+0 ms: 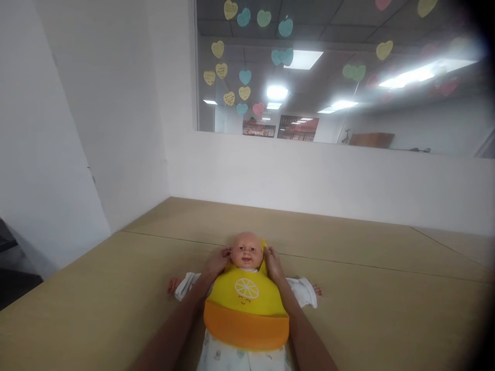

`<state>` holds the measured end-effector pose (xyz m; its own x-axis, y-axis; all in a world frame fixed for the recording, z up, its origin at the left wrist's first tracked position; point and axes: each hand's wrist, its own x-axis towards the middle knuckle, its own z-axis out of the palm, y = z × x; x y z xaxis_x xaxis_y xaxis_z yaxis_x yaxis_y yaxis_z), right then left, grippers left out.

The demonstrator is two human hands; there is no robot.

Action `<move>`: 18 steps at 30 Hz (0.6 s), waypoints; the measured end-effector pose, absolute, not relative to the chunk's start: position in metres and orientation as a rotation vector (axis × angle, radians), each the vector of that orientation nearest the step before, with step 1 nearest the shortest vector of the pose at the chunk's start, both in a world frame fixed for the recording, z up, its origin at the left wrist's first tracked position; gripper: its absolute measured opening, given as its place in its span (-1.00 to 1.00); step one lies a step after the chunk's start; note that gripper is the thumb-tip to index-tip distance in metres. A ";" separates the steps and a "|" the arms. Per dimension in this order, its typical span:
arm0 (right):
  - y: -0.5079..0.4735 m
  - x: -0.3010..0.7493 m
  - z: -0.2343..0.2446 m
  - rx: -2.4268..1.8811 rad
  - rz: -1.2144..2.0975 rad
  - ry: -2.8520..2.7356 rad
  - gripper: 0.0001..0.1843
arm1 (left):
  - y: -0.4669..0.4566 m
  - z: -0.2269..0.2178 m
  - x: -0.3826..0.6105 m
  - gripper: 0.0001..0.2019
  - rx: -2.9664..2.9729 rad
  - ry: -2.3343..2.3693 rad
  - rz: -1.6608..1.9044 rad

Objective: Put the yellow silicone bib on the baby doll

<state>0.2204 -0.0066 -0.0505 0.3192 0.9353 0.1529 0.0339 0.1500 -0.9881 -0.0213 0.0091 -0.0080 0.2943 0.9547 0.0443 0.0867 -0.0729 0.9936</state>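
A baby doll (246,249) lies on its back on a tan table (116,288), dressed in white clothes. A yellow bib (245,301) with an orange pocket and a lemon print covers its chest. My left hand (218,260) is at the left side of the doll's neck, fingers curled by its ear. At the right side of the neck my right hand (274,262) is curled on the yellow bib strap behind the head. Both forearms run along the doll's sides.
White walls close off the table on the left and at the back. Above the back wall a window (340,72) carries paper heart stickers and shows ceiling lights. Bare table surface lies to both sides of the doll.
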 end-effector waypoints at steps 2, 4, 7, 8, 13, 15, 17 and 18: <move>-0.007 0.221 -0.049 -1.244 0.845 -1.023 -0.52 | 0.006 -0.001 -0.021 -0.72 1.443 1.074 0.998; -0.006 0.220 -0.050 -1.234 0.799 -1.027 -0.53 | 0.004 0.003 -0.020 -0.73 1.445 1.115 1.024; -0.002 0.220 -0.055 -1.209 0.730 -1.095 -0.48 | 0.003 0.003 -0.020 -0.69 1.448 1.116 1.075; -0.001 0.219 -0.057 -1.199 0.718 -1.125 -0.46 | 0.002 0.002 -0.020 -0.67 1.441 1.117 1.092; 0.000 0.216 -0.060 -1.195 0.757 -1.138 -0.41 | 0.003 -0.001 -0.018 -0.60 1.402 1.169 1.094; -0.002 0.216 -0.056 -1.195 0.773 -1.144 -0.43 | 0.003 -0.001 -0.016 -0.62 1.399 1.194 1.088; -0.004 0.215 -0.050 -1.218 0.777 -1.151 -0.47 | 0.003 -0.002 -0.016 -0.63 1.398 1.216 1.079; -0.005 0.215 -0.047 -1.239 0.778 -1.153 -0.50 | 0.004 -0.002 -0.016 -0.63 1.407 1.223 1.068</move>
<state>0.2148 -0.0053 -0.0466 0.2820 0.9303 0.2347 0.1297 0.2054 -0.9700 -0.0156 0.0037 -0.0022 0.1169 0.9928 0.0265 0.1597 -0.0451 0.9861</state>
